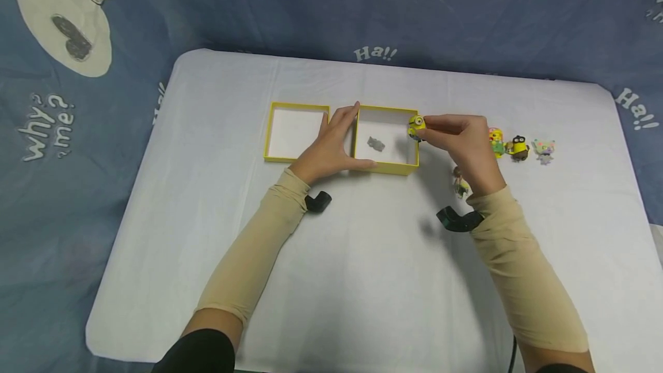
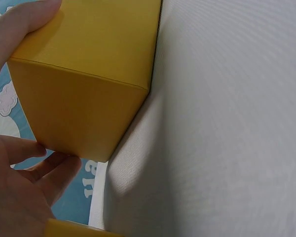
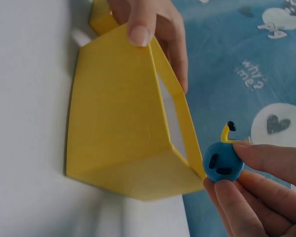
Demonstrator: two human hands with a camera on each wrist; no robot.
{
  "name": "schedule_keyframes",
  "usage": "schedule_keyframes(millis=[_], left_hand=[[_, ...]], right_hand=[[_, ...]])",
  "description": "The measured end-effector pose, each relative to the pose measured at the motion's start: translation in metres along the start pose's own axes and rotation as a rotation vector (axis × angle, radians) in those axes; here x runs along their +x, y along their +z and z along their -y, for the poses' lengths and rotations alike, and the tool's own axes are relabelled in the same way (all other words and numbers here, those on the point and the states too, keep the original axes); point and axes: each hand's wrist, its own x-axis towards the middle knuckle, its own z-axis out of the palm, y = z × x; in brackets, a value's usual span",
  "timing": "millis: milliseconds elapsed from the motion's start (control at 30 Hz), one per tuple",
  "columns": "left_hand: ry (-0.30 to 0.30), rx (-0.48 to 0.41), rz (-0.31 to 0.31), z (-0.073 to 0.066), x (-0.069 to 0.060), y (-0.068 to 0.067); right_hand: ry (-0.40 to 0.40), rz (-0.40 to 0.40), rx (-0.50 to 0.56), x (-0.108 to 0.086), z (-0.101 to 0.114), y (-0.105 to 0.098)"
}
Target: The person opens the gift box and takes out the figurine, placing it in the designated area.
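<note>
My left hand (image 1: 331,148) holds a yellow box (image 1: 385,168) with a white inside, its thumb at the near wall and its fingers along the left side and far corner. A small grey piece (image 1: 376,144) lies on the box floor. My right hand (image 1: 463,140) pinches a yellow Minion figurine (image 1: 416,125) at the box's right rim. In the right wrist view the figurine's round blue underside (image 3: 222,162) faces the camera, with a thin yellow arm sticking out. The left wrist view shows fingertips touching the yellow box (image 2: 84,108) at its edges.
A shallow yellow box lid (image 1: 297,134) lies left of the box. Right of it stand a colourful figurine (image 1: 496,141), another Minion figurine (image 1: 519,148) and a pale cat-like figurine (image 1: 544,151). One more figurine (image 1: 460,184) is partly hidden by my right wrist. A white cloth covers the table (image 1: 331,281).
</note>
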Motion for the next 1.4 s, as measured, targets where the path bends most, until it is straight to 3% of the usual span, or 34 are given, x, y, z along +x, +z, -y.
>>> schedule_keyframes(millis=[267, 533, 1033, 1200, 1400], left_hand=[[0.006, -0.004, 0.003, 0.0, 0.0, 0.0], [0.016, 0.003, 0.001, 0.0, 0.0, 0.0], [0.003, 0.001, 0.005, 0.0, -0.001, -0.001], [0.002, -0.002, 0.005, 0.0, -0.001, -0.001], [0.011, 0.002, 0.005, 0.0, -0.001, -0.001]], right_hand=[[0.017, -0.057, -0.024, -0.004, -0.007, -0.015], [0.024, -0.072, 0.086, -0.01, -0.016, -0.028], [0.075, -0.127, 0.098, -0.023, -0.032, -0.056], [0.047, -0.142, 0.211, -0.026, -0.037, -0.064], [0.04, -0.164, 0.26, -0.03, -0.041, -0.074]])
